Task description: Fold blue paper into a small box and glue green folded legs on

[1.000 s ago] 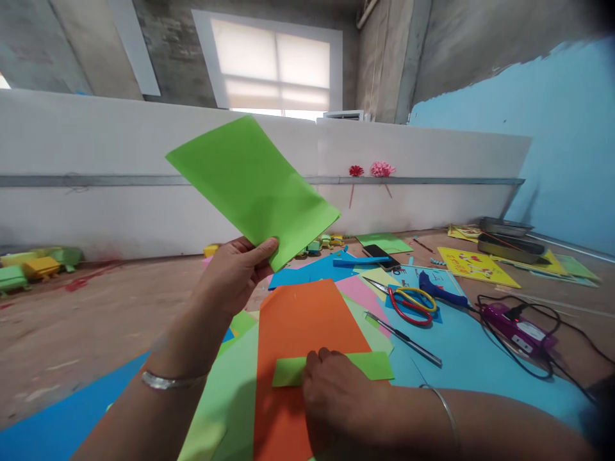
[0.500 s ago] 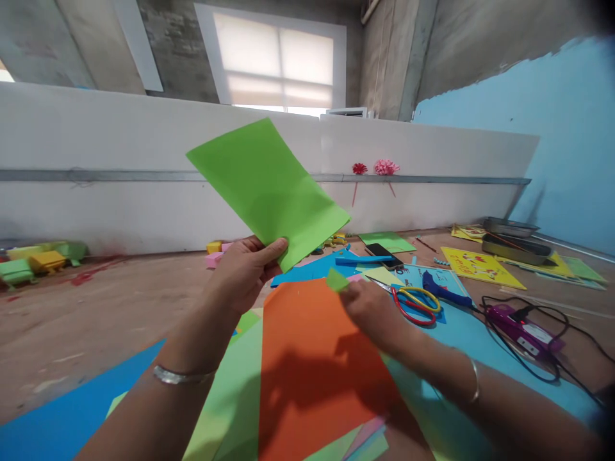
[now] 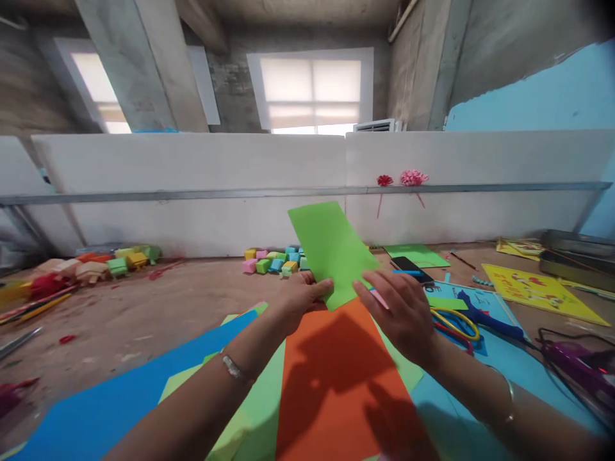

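My left hand (image 3: 303, 296) pinches the lower left corner of a green paper sheet (image 3: 334, 246), thumb in front, and holds it up above the table. My right hand (image 3: 401, 314) is at the sheet's lower right edge with its fingers apart; whether the fingertips touch the paper I cannot tell. Beneath both hands lies a large orange sheet (image 3: 327, 384) with their shadows on it. To the right of my right hand a small green paper strip (image 3: 446, 303) rests near scissors with yellow and red handles (image 3: 459, 323), partly hidden by the hand.
A blue glue gun (image 3: 494, 323) and a purple power strip (image 3: 583, 368) with black cords lie at right. Behind are a phone (image 3: 410, 269) and a yellow printed sheet (image 3: 542, 291). Small folded paper boxes (image 3: 276, 261) line the white partition (image 3: 192, 224). Blue paper (image 3: 110, 397) spreads at left.
The green sheet has come down and slightly right with my left hand. My right hand has let go of the small green strip and moved toward the sheet. The view has shifted left.
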A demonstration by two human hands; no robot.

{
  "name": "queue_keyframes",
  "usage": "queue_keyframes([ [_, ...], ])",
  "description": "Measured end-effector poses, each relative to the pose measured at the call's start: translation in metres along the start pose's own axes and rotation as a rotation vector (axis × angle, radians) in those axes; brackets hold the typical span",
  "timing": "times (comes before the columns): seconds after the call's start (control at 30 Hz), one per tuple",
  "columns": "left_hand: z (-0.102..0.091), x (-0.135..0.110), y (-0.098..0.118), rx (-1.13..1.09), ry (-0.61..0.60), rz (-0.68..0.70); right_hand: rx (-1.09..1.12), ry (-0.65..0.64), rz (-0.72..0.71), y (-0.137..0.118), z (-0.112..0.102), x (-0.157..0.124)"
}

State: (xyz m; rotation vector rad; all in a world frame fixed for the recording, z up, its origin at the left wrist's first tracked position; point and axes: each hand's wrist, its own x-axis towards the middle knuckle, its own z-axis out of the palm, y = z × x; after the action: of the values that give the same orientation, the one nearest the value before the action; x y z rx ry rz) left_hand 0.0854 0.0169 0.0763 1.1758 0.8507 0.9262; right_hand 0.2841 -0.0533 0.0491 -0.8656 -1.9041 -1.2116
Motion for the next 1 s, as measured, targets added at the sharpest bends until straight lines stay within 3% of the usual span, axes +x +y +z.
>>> queue_keyframes([
  [0.17,-0.017,-0.027,-0.021,-0.036,0.091,-0.164,0.322,-0.031,-0.121,-0.023,0.010,-0.013],
  [0.3,-0.026,-0.046,-0.036,-0.084,0.162,-0.258,0.350,-0.058,-0.154,-0.046,0.016,-0.028],
  [0.4,-0.025,-0.059,-0.042,-0.138,0.139,-0.330,0.393,-0.004,-0.178,-0.057,0.017,-0.035],
  [0.6,-0.018,-0.082,-0.051,-0.223,0.145,-0.385,0.436,-0.117,-0.138,-0.063,0.004,-0.040],
  [0.7,-0.017,-0.089,-0.057,-0.189,0.118,-0.420,0.466,-0.078,-0.183,-0.063,-0.003,-0.037],
  [0.77,-0.021,-0.090,-0.058,-0.056,0.148,-0.355,0.514,-0.050,-0.161,-0.063,-0.005,-0.036],
  [0.8,-0.024,-0.090,-0.057,0.057,0.212,-0.252,0.537,-0.042,-0.132,-0.063,-0.006,-0.037],
  [0.87,-0.034,-0.090,-0.053,0.420,0.443,0.067,0.588,-0.073,-0.051,-0.064,-0.007,-0.041],
  [0.9,-0.038,-0.090,-0.050,0.657,0.487,0.241,0.617,-0.091,-0.013,-0.065,-0.007,-0.044],
  [0.93,-0.042,-0.092,-0.048,0.877,0.398,0.384,0.645,-0.110,0.024,-0.066,-0.008,-0.048],
  [1.0,-0.045,-0.096,-0.044,1.166,-0.060,0.524,0.685,-0.171,0.096,-0.068,-0.011,-0.056],
])
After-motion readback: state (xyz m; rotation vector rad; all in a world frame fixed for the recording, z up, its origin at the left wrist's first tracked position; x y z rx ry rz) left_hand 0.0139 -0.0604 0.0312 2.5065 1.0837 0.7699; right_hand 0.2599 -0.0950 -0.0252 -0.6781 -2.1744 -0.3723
